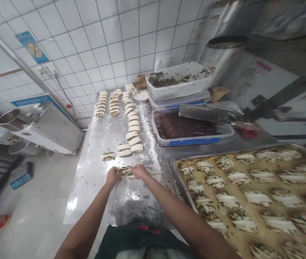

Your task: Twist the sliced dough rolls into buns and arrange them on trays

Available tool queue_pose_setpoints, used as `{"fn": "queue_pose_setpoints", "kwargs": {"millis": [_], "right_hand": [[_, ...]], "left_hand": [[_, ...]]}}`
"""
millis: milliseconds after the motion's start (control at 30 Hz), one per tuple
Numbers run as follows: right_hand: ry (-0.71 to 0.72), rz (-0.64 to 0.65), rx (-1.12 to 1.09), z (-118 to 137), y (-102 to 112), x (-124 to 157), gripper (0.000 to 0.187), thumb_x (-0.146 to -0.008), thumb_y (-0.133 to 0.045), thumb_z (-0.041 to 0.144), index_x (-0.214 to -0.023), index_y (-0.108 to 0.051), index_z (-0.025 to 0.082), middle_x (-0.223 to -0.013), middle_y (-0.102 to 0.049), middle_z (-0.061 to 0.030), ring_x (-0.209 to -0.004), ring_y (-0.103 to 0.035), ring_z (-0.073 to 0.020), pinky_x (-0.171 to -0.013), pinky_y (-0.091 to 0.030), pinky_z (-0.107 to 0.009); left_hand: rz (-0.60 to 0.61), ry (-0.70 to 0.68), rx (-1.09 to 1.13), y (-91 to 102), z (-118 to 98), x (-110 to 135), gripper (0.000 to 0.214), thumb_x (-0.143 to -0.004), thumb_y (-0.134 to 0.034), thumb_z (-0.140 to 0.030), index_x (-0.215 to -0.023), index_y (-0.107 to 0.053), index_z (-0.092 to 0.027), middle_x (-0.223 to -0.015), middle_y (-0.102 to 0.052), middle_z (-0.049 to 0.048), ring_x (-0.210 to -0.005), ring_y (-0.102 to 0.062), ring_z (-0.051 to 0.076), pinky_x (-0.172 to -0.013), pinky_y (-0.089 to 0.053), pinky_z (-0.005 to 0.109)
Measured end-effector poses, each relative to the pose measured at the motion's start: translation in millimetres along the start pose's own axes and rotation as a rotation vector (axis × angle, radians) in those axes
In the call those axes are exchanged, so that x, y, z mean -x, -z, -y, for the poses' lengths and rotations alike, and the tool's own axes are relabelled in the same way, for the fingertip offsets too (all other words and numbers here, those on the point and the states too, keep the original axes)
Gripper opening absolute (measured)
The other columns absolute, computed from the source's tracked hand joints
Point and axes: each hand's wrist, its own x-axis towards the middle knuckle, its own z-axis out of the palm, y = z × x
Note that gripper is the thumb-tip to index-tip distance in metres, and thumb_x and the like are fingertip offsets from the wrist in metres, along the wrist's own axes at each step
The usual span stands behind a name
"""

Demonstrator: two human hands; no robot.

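My left hand [113,176] and my right hand [139,171] meet over the steel table [99,144], both pinching a small dough roll with green filling [127,171]. A thin wooden stick [153,174], perhaps a chopstick, lies across the roll and runs out to the right. Just beyond my left hand sits a cut roll [108,156]. Further rows of sliced rolls [131,124] stretch towards the wall over flour-dusted steel. To my right, a large baking tray of shaped, filled dough pieces [250,194] sits lower down.
At the far end stand a white tub of green filling [178,81] and a blue-trimmed tub of dark brown paste [185,127], with a metal scraper [209,113] over it. A steel dough machine [47,129] stands left of the table, against a tiled wall [96,36].
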Motion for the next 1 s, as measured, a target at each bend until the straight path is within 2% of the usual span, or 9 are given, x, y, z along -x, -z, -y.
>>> {"fn": "queue_pose_setpoints", "kwargs": {"millis": [133,233,300,400,533,700,833,900,1000], "right_hand": [[0.021,-0.056,-0.117,6.0,-1.5,9.9,0.009,-0.069,-0.060,0.016,-0.068,-0.052,0.014,-0.064,-0.058,-0.0022,-0.065,-0.058,-0.0155,-0.051,-0.045,-0.020],[0.142,-0.038,-0.244,12.0,14.2,30.6,0.013,-0.078,-0.051,0.022,-0.088,-0.054,0.016,-0.092,-0.061,-0.0039,-0.079,-0.060,-0.0131,-0.061,-0.048,-0.019],[0.305,0.010,-0.326,15.7,31.3,50.8,0.029,-0.080,-0.047,0.022,-0.109,-0.049,0.021,-0.112,-0.055,-0.0049,-0.090,-0.059,-0.0131,-0.067,-0.050,-0.022],[0.688,0.024,-0.319,19.7,57.6,86.1,0.050,-0.076,-0.053,0.020,-0.124,-0.042,0.025,-0.131,-0.040,-0.0070,-0.108,-0.051,-0.0181,-0.075,-0.050,-0.027],[0.953,-0.245,-0.185,23.1,86.2,124.2,0.043,-0.076,-0.058,0.022,-0.118,-0.052,0.026,-0.129,-0.043,-0.0057,-0.115,-0.044,-0.0199,-0.086,-0.047,-0.032],[1.011,-0.553,-0.099,17.6,130.1,153.0,0.027,-0.081,-0.049,0.020,-0.104,-0.062,0.027,-0.109,-0.060,-0.0024,-0.106,-0.052,-0.0176,-0.096,-0.039,-0.036],[0.947,-0.756,-0.176,5.3,169.6,171.3,0.023,-0.077,-0.049,0.018,-0.091,-0.066,0.025,-0.099,-0.064,-0.0012,-0.098,-0.056,-0.0181,-0.092,-0.042,-0.034],[0.831,-0.814,-0.281,-2.0,184.0,176.3,0.020,-0.073,-0.053,0.020,-0.088,-0.066,0.024,-0.092,-0.065,-0.0014,-0.088,-0.058,-0.0180,-0.084,-0.045,-0.033],[0.612,-0.743,-0.559,-15.1,194.8,180.1,0.013,-0.065,-0.061,0.024,-0.077,-0.064,0.019,-0.071,-0.064,-0.0008,-0.065,-0.058,-0.0158,-0.064,-0.048,-0.029]], "left_hand": [[0.135,-0.045,0.244,4.7,-12.9,17.9,0.040,-0.069,-0.062,-0.031,-0.102,-0.048,-0.014,-0.092,-0.062,0.0074,-0.078,-0.059,0.015,-0.066,-0.043,0.024],[0.404,0.001,0.752,15.1,-35.7,34.9,0.043,-0.069,-0.065,-0.027,-0.107,-0.049,-0.015,-0.107,-0.059,0.0098,-0.088,-0.059,0.016,-0.075,-0.045,0.025],[0.560,0.032,1.075,21.8,-55.9,46.9,0.038,-0.068,-0.067,-0.021,-0.103,-0.054,-0.017,-0.109,-0.059,0.0078,-0.092,-0.058,0.015,-0.078,-0.045,0.024],[0.645,0.029,1.280,24.7,-88.8,66.9,0.027,-0.070,-0.064,-0.015,-0.096,-0.059,-0.018,-0.105,-0.061,0.0044,-0.093,-0.057,0.013,-0.080,-0.046,0.023],[0.726,0.054,1.409,11.5,-127.3,98.8,0.024,-0.070,-0.063,-0.012,-0.093,-0.061,-0.020,-0.103,-0.062,0.0029,-0.094,-0.057,0.013,-0.079,-0.048,0.021],[0.795,0.174,1.355,-14.5,-156.2,132.0,0.017,-0.069,-0.064,-0.008,-0.084,-0.063,-0.016,-0.094,-0.065,0.0036,-0.092,-0.059,0.012,-0.080,-0.049,0.017],[0.923,0.283,0.992,-37.2,-176.7,146.3,0.013,-0.069,-0.067,-0.014,-0.081,-0.063,-0.012,-0.081,-0.066,0.0047,-0.068,-0.061,0.009,-0.052,-0.048,0.011],[0.920,0.137,0.898,-54.0,-191.2,153.1,0.017,-0.067,-0.069,-0.018,-0.082,-0.063,-0.013,-0.078,-0.066,0.0033,-0.061,-0.060,0.008,-0.051,-0.047,0.014],[0.713,-0.223,0.882,-88.8,-215.4,164.6,0.027,-0.062,-0.073,-0.019,-0.087,-0.063,-0.015,-0.089,-0.065,0.0034,-0.085,-0.060,0.013,-0.076,-0.047,0.021]]}}
